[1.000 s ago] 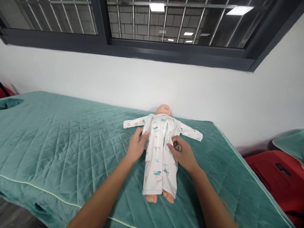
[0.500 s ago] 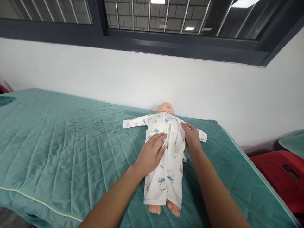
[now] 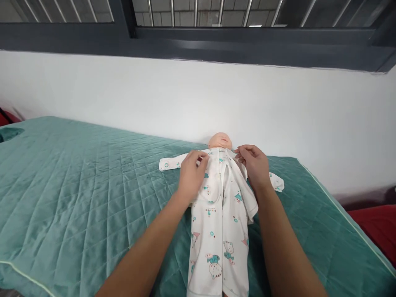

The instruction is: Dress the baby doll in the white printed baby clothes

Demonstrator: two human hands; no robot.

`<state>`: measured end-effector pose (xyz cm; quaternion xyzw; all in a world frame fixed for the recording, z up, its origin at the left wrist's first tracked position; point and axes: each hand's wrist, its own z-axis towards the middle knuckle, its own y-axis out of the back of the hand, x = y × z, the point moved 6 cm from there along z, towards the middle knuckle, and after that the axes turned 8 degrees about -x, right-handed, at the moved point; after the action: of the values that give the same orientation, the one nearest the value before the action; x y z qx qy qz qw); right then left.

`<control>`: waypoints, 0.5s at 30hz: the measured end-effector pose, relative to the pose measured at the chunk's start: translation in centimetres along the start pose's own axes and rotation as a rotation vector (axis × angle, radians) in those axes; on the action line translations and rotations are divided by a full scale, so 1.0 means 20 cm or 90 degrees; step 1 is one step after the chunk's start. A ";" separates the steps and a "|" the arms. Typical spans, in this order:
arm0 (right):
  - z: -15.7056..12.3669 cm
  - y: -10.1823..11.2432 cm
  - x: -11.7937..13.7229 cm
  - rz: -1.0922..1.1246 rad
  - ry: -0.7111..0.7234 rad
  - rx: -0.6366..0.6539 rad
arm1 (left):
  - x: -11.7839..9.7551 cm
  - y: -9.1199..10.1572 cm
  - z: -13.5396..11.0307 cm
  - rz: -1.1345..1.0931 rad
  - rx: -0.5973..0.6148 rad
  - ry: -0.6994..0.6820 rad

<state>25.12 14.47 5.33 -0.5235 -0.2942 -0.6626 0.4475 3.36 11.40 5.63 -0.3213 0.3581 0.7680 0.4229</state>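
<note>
A baby doll [image 3: 220, 140] lies on its back, head toward the wall, in a white printed baby shirt [image 3: 213, 181] and matching pants [image 3: 206, 239]. Its sleeves stretch out to both sides. Over the chest on the left, my left hand [image 3: 192, 173] curls, thumb tip close to the index finger; what lies between them is unclear. At the doll's shoulder on the right, my right hand [image 3: 255, 165] pinches the shirt's edge. One shirt panel droops loosely below that hand. The feet are almost wholly out of view.
A green quilted cover [image 3: 93, 189] with pale piping spreads under the doll. Behind it rises a white wall [image 3: 139, 95] below a dark window frame [image 3: 198, 45] with metal bars. A red object [image 3: 377, 227] stands past the right edge.
Both hands have moved up toward the doll's shoulders. My left hand has come off the lower front of the shirt. The view has shifted, and the feet have slipped almost out of frame.
</note>
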 end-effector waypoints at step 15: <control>0.01 -0.12 -0.07 -0.430 -0.041 0.119 | 0.07 -0.35 0.28 0.015 0.222 0.076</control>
<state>23.08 16.10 4.21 -0.3739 -0.5243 -0.7266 0.2397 7.88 19.30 5.50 -0.2840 0.5138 0.6787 0.4414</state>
